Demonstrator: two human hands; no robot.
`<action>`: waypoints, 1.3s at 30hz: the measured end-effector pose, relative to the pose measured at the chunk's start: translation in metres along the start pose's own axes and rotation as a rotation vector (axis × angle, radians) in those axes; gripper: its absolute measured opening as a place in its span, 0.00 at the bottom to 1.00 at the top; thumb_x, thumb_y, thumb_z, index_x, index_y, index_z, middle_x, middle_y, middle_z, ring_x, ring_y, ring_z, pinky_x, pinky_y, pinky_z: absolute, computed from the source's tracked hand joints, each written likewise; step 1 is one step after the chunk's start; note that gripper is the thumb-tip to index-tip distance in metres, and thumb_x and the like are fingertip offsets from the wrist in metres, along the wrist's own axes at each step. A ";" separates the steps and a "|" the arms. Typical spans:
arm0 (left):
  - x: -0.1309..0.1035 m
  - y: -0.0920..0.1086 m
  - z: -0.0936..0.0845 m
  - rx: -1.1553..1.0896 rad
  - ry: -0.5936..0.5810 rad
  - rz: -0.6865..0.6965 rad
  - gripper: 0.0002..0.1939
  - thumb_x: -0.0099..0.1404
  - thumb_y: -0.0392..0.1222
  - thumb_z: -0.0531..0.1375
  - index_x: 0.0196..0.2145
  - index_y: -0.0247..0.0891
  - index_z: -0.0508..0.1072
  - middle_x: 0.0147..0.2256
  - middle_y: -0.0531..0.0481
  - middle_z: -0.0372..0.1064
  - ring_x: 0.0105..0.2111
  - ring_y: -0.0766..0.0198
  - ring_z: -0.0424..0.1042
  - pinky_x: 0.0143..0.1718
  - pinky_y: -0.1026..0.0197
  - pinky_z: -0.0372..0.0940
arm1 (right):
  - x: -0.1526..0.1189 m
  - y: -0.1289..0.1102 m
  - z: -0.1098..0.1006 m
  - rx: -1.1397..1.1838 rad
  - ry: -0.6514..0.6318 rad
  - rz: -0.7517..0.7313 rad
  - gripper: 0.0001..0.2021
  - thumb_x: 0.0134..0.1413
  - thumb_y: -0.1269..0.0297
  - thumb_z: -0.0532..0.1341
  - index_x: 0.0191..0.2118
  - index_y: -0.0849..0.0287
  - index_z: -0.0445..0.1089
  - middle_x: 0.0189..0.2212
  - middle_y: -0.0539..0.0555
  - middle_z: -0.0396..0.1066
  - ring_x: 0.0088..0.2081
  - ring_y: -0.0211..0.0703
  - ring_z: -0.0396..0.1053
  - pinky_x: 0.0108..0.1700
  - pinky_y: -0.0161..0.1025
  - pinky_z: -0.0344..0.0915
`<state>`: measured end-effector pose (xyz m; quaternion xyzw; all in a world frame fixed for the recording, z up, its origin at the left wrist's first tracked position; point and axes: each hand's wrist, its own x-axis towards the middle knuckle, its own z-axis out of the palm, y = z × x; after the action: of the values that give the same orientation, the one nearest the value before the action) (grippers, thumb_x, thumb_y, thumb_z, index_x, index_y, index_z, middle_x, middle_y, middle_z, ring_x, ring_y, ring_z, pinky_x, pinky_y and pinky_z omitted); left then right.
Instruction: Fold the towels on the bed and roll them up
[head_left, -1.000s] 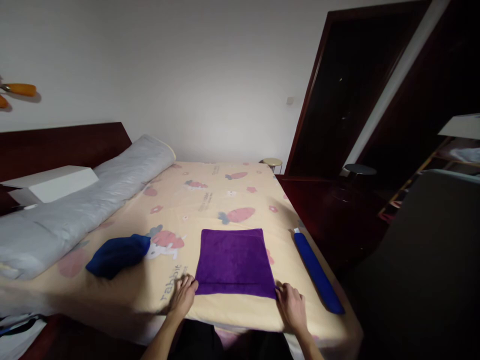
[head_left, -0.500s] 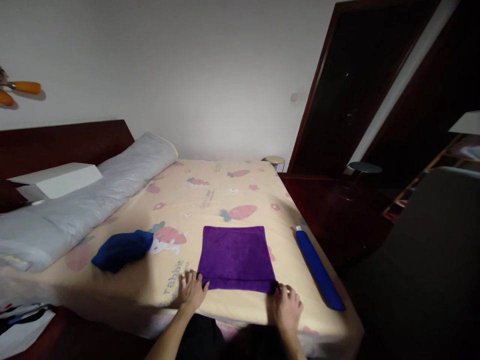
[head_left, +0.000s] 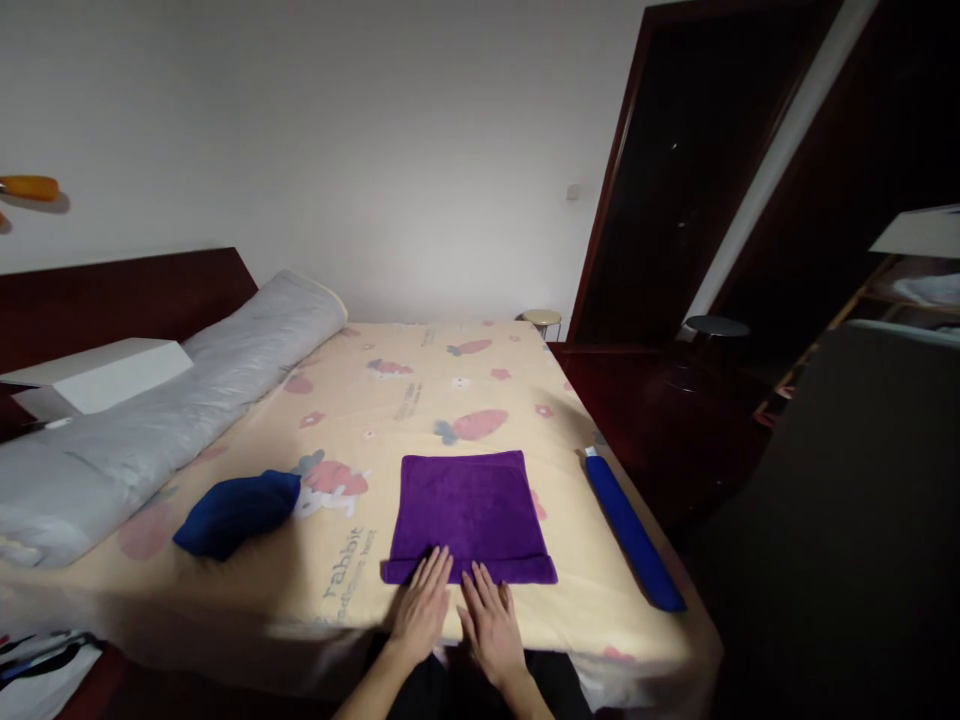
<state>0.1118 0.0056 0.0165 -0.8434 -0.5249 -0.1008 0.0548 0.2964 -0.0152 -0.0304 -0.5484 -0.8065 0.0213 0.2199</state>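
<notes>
Together, our flattened hands (head_left: 459,612) press the near edge of the purple cloth (head_left: 466,505), fingers extended, gripping nothing.

Purple cloth (head_left: 466,505) flat on bed (head_left: 420,420), near edge folded; both hands (head_left: 456,607) touch fold, grip seemingly loose.

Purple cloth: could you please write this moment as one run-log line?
left hand: on folded near edge of purple cloth | right hand: beside it, same edge | blue strip: right | blue cloth: left
</notes>
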 end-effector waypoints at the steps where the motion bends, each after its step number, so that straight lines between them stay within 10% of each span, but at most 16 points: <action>1: 0.000 0.007 0.006 -0.018 0.014 0.050 0.29 0.72 0.42 0.44 0.68 0.41 0.44 0.66 0.48 0.54 0.65 0.61 0.54 0.62 0.54 0.55 | -0.001 0.003 -0.003 0.003 -0.013 -0.001 0.25 0.67 0.51 0.47 0.67 0.47 0.51 0.65 0.53 0.55 0.65 0.51 0.55 0.62 0.55 0.58; 4: -0.007 0.009 0.018 -0.019 -0.005 0.029 0.31 0.73 0.46 0.42 0.69 0.45 0.35 0.67 0.50 0.50 0.66 0.61 0.52 0.63 0.50 0.54 | -0.011 0.029 -0.016 -0.031 0.008 0.098 0.25 0.67 0.50 0.46 0.66 0.48 0.54 0.64 0.54 0.57 0.65 0.52 0.56 0.62 0.58 0.57; 10: -0.031 -0.047 0.014 0.004 -0.047 -0.089 0.28 0.73 0.48 0.41 0.68 0.51 0.37 0.67 0.53 0.50 0.66 0.62 0.53 0.64 0.49 0.51 | -0.046 0.099 -0.037 -0.120 0.069 0.325 0.27 0.66 0.47 0.44 0.64 0.52 0.58 0.63 0.57 0.59 0.65 0.53 0.55 0.60 0.60 0.57; 15: -0.023 -0.027 0.022 0.027 -0.035 -0.198 0.28 0.73 0.48 0.41 0.67 0.46 0.42 0.67 0.49 0.49 0.66 0.56 0.52 0.65 0.41 0.47 | -0.023 0.057 -0.022 -0.146 0.214 0.368 0.28 0.66 0.47 0.42 0.64 0.56 0.59 0.65 0.61 0.55 0.66 0.57 0.53 0.61 0.62 0.54; 21: -0.008 0.015 0.032 -0.044 -0.043 -0.134 0.27 0.73 0.45 0.39 0.68 0.46 0.38 0.68 0.51 0.47 0.66 0.61 0.51 0.64 0.49 0.52 | 0.002 0.010 -0.005 -0.033 0.034 0.056 0.25 0.66 0.49 0.47 0.65 0.49 0.56 0.64 0.54 0.58 0.64 0.51 0.57 0.60 0.53 0.60; 29: -0.037 -0.058 0.010 -0.037 -0.170 -0.264 0.26 0.73 0.49 0.40 0.67 0.53 0.44 0.68 0.54 0.47 0.67 0.58 0.50 0.65 0.43 0.47 | -0.046 0.104 -0.035 -0.118 0.035 0.366 0.28 0.65 0.47 0.43 0.64 0.53 0.58 0.64 0.55 0.57 0.66 0.53 0.52 0.61 0.60 0.55; 33: -0.029 -0.040 0.006 0.014 -0.060 -0.252 0.27 0.72 0.46 0.43 0.67 0.49 0.45 0.68 0.49 0.47 0.67 0.55 0.50 0.66 0.39 0.44 | -0.028 0.074 -0.032 -0.158 0.139 0.434 0.28 0.65 0.51 0.42 0.63 0.57 0.61 0.65 0.60 0.56 0.66 0.57 0.51 0.61 0.64 0.53; 39: -0.012 0.022 0.016 -0.073 -0.005 -0.003 0.28 0.73 0.42 0.41 0.68 0.46 0.36 0.67 0.50 0.51 0.65 0.62 0.54 0.64 0.50 0.53 | 0.005 0.001 -0.010 0.004 0.075 0.038 0.24 0.67 0.54 0.46 0.66 0.49 0.56 0.65 0.54 0.57 0.65 0.49 0.56 0.60 0.49 0.60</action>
<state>0.1285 -0.0111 -0.0019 -0.8444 -0.5221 -0.1179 0.0224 0.2997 -0.0120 -0.0203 -0.5635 -0.7872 0.0067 0.2505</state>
